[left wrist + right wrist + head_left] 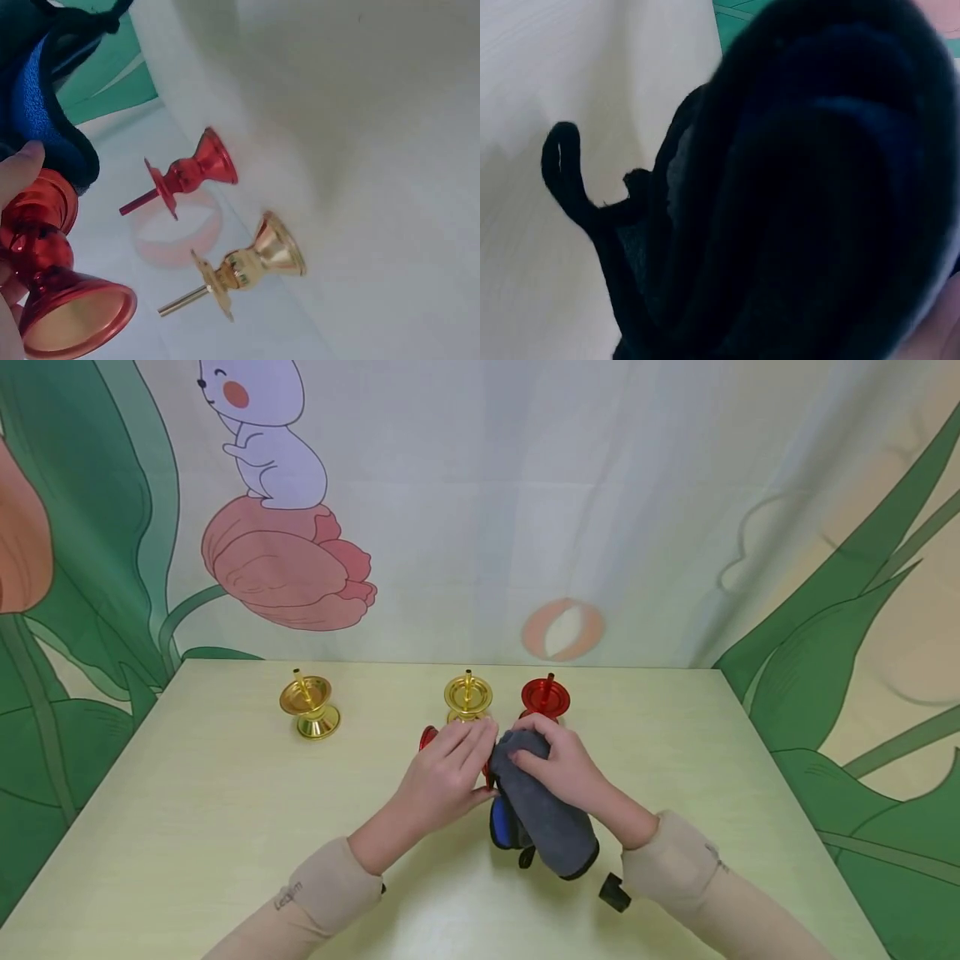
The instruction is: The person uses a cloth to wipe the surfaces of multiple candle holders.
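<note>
My left hand (pixel 446 777) grips a red metal candle holder (pixel 46 244) that is tilted, its hollow, pale-lined base facing down and outward in the left wrist view. The thumb presses near the other end of the holder, where a folded cloth (pixel 543 818) meets it. This cloth is grey outside and blue inside, with black edging and a hanging loop (pixel 561 161). My right hand (pixel 562 768) holds the upper part of the cloth, thumb on top. In the right wrist view the dark folds hide most of that hand.
A gold candle holder (pixel 317 714) stands upright at the left rear of the pale table (pixel 187 827). Behind my hands stand another gold one (pixel 244 266) and a red one (pixel 191 171). A printed curtain (pixel 637 510) hangs behind the table's back edge.
</note>
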`<state>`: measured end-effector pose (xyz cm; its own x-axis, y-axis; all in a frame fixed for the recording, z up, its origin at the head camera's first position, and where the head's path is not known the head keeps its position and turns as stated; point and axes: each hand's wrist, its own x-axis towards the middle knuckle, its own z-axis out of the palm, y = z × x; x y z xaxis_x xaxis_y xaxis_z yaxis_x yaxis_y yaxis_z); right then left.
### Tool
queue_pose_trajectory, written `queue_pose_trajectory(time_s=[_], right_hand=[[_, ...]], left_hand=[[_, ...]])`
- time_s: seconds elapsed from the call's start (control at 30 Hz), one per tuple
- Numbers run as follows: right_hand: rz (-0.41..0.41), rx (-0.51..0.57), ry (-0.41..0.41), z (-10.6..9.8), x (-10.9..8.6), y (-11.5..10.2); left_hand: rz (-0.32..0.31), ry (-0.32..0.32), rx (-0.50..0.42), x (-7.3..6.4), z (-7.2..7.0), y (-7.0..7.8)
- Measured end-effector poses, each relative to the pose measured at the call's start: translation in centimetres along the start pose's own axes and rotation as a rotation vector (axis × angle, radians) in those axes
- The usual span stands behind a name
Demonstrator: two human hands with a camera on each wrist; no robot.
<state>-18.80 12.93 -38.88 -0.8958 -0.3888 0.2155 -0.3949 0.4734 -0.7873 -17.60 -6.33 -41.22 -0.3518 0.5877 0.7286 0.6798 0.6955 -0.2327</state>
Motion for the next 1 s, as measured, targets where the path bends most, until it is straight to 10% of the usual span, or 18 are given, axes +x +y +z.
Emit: queue_pose_trajectory(time_s=[0.17,0.47,0.8,1.0], right_hand=[[0.0,-0.018,-0.011,-0.2,-0.3,0.3],[-0.128,-0.048,-0.031,0.0,-1.0,0.8],[-0.004,0.065,0.068,0.1,-0.7,0.6],[-0.045,0.011,0.061,0.1,-1.1,0.9]], left_hand=[[-0.065,-0.093,-0.173,-0.2,-0.2,-0.1],[-0.209,-0.469,-0.415,1.1,-1.3,-1.1],[-0.02,-0.138,-0.069,0.5,-0.7,0.3],[-0.113,-0.316,-0.288,0.9,-1.7,-0.4]])
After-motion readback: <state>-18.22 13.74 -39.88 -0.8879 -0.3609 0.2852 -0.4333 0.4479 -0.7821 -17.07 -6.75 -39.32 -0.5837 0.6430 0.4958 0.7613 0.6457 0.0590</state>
